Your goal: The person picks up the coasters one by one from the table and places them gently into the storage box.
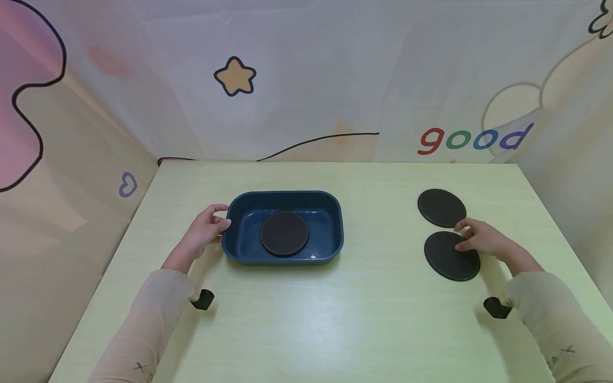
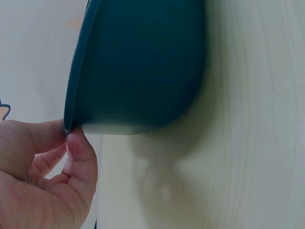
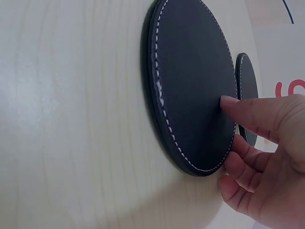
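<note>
A blue rectangular baking dish (image 1: 331,229) stands on the table, with a round black coaster (image 1: 284,234) lying inside it. My left hand (image 1: 207,230) pinches the dish's left rim between thumb and fingers; the left wrist view shows the dish's outer wall (image 2: 143,67) close up. On the right side lie two more black coasters, one behind the other. At the nearer coaster (image 1: 447,260), my right hand (image 1: 486,238) has its thumb on the top face and its other fingers curled at the edge. White stitching runs round this coaster in the right wrist view.
Behind the nearer coaster lies the farther coaster (image 1: 440,207), close to my right fingertips. The pale wooden table (image 1: 306,319) ends at a printed backdrop (image 1: 306,96) with a star and the word "good". A black wrist device (image 1: 203,299) hangs beneath my left sleeve.
</note>
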A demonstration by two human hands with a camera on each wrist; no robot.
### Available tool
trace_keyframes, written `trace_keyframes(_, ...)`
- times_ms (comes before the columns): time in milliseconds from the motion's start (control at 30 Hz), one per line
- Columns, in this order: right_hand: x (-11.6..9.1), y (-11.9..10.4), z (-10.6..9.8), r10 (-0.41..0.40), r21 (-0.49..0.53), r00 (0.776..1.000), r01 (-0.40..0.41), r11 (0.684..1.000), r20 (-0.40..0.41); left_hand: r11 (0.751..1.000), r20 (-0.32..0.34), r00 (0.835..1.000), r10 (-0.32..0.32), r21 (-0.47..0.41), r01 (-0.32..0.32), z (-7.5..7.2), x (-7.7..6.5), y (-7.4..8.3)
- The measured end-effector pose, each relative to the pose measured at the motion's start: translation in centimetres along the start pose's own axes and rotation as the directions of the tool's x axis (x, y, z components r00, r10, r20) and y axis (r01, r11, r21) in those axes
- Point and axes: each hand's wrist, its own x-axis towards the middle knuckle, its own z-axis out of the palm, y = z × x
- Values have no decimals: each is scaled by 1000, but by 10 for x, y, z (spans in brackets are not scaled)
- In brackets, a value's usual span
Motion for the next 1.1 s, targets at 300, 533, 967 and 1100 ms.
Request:
trace_keyframes(300,1,-2,0,7,23,1000,-7,1000,-6,1000,1,1000,0,3,0,0,-1,1)
trace_keyframes(533,1,-8,-2,47,36,999,-47,998,6,1000,2,1000,-6,9,6,0,-2,2)
trace_keyframes(967,-4,-16,-8,3,9,999,-3,1000,36,1000,-1,1000,-3,0,3,0,-1,0)
trace_keyframes(1100,-7,-20,-12,-18,-2,998,18,1000,63,1000,-2,1000,-1,-3,1,0,0,0)
